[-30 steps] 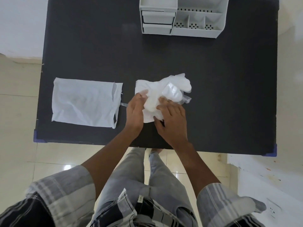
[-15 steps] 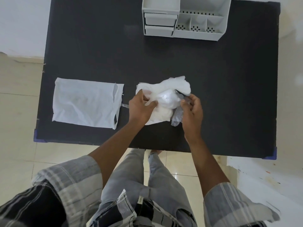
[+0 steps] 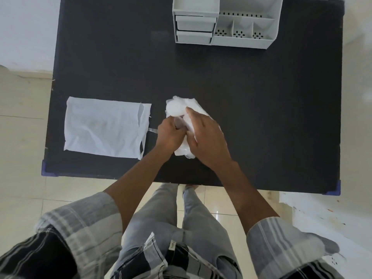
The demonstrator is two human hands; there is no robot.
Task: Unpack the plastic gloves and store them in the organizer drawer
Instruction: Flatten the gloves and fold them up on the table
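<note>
Plastic gloves (image 3: 177,108) bundle runs near-to-far between both hands' grip

Both bare forearms reach up from rolled plaid sleeves at the bottom of the frame and converge near its centre. The left hand (image 3: 168,135) is curled into a loose fist, knuckles up, fingers closed on the plastic gloves (image 3: 182,109). The right hand (image 3: 207,139) lies palm down over them, fingers spread and pointing to the upper left.

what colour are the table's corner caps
Blue corner caps, against the black table, in the head view.
</note>
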